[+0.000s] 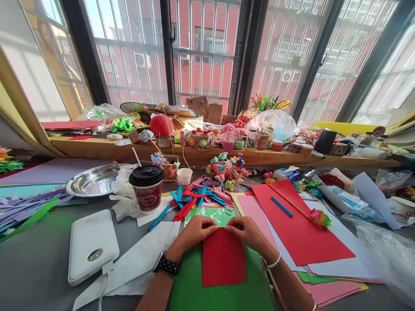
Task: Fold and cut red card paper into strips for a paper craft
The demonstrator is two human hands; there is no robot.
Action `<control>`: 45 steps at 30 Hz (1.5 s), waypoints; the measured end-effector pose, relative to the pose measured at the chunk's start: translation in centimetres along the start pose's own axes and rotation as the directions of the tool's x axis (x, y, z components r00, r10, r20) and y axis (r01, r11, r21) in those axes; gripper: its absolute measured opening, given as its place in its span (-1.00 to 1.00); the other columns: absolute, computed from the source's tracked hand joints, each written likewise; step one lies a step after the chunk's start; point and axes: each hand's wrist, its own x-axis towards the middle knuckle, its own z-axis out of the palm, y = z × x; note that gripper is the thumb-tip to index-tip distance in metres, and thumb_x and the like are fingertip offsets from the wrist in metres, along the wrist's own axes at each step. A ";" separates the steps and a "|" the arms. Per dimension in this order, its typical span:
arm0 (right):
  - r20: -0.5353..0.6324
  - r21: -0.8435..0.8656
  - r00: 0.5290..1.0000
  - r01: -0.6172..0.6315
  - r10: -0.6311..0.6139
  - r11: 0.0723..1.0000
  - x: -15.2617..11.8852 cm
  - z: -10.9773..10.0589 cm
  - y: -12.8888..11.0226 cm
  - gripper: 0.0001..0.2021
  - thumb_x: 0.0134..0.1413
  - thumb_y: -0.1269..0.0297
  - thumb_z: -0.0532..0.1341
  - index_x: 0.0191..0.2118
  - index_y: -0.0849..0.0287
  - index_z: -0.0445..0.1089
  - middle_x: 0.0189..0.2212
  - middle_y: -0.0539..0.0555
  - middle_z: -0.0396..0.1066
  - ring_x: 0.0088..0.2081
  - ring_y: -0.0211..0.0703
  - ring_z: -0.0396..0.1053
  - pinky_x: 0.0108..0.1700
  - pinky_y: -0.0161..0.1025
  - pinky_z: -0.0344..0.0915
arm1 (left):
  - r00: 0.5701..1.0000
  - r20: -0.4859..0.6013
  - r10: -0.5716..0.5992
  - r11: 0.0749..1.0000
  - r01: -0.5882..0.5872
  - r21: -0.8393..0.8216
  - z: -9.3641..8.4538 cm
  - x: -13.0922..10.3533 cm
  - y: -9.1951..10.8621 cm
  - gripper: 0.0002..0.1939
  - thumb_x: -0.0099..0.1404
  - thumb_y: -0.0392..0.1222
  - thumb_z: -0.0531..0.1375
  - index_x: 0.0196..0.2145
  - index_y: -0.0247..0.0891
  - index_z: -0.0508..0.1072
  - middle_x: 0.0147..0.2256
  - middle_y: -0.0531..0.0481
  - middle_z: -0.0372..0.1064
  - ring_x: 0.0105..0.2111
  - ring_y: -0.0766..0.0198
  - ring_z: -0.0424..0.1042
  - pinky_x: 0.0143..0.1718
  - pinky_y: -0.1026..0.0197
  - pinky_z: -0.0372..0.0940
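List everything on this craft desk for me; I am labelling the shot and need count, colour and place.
small paper sheet: one, red, on the green mat, far edge pinched by both hands
mat: one, green, under the small sheet
large paper sheet: one, red, right of the hands
stick: one, tan, on the large sheet
coffee cup: one, red with black lid, left of centre
power bank: one, white, left
metal bowl: one, silver, far left
balloon: one, red, on the sill
left hand: wrist with black watch
right hand: wrist with pearl bracelet
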 end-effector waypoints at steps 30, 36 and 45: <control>-0.063 0.197 0.983 -0.156 0.171 0.968 0.3 -1.8 1.6 -0.77 -0.15 0.16 0.13 -0.54 0.24 0.34 -0.64 0.01 0.34 -0.56 -0.22 0.33 -0.52 -0.34 0.24 | 0.997 -0.078 -0.009 0.998 0.014 0.061 -1.0 0.0 -0.7 -0.74 0.07 -0.10 0.03 -0.51 -0.31 0.43 -0.49 0.00 0.38 -0.46 0.29 0.29 -0.45 0.33 0.14; -0.148 0.181 0.986 -0.052 0.079 0.982 0.3 -0.8 1.0 -0.75 -0.10 0.13 0.09 -0.46 0.22 0.36 -0.54 0.05 0.39 -0.46 -0.18 0.35 -0.45 -0.34 0.24 | 0.998 -0.069 0.004 0.999 -0.001 0.046 -0.2 0.0 -0.1 -0.76 0.07 -0.12 0.04 -0.50 -0.30 0.43 -0.48 0.01 0.39 -0.45 0.29 0.30 -0.45 0.33 0.14; -0.092 0.059 0.994 -0.049 0.054 0.997 0.1 -0.5 0.3 -0.76 -0.08 0.17 0.08 -0.50 0.23 0.38 -0.52 0.06 0.40 -0.44 -0.18 0.32 -0.45 -0.35 0.21 | 0.980 -0.157 -0.123 0.990 0.110 -0.088 -1.0 0.2 -1.3 -0.75 0.07 -0.10 0.02 -0.50 -0.32 0.38 -0.55 0.00 0.36 -0.53 0.28 0.35 -0.46 0.28 0.22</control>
